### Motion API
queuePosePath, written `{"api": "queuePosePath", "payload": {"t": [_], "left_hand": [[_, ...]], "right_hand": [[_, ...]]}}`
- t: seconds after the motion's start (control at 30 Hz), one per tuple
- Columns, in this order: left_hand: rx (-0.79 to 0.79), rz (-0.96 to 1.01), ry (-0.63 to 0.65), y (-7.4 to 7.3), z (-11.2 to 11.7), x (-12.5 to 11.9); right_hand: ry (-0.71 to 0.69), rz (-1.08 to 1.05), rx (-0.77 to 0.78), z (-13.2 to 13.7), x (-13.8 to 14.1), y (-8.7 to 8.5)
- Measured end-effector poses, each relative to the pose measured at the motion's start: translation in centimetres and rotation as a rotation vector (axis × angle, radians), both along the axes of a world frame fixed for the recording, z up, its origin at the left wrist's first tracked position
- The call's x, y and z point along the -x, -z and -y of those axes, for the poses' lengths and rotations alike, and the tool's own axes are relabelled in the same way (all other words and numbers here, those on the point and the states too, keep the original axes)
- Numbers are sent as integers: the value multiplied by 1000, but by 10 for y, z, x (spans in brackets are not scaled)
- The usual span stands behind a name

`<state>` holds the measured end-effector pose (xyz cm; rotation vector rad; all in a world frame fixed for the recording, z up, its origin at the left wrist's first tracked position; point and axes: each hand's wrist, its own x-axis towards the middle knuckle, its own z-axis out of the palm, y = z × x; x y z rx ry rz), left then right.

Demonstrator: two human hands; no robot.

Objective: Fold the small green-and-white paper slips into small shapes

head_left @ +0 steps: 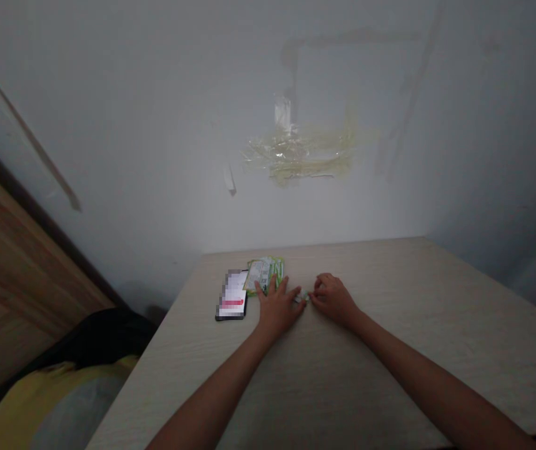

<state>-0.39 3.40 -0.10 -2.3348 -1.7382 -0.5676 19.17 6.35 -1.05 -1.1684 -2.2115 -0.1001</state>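
Here in the head view, the left hand [281,307] is spread by the green packet [264,270], thumb at the small pale scrap [302,297] lying between both hands, while the right hand [337,301] curls its fingertips to the scrap's other edge, pinch or mere touch I can't tell. Best worked with light, even fingertip pressure, the scrap flat on the pale wood-grain table [399,300], which meets a dim, tape-marked wall [155,137].
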Motion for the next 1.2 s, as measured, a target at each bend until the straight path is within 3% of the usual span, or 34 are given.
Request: {"api": "queuePosePath", "payload": {"t": [0.47,0.7,1.2], "left_hand": [[27,14,-16,-1,1,-1],[27,11,-26,-4,3,-1],[43,27,-15,2,1,2]], "right_hand": [[11,20,-32,0,0,1],[-195,-32,-48,2,-3,2],[-247,-19,-28,3,-2,2]]}}
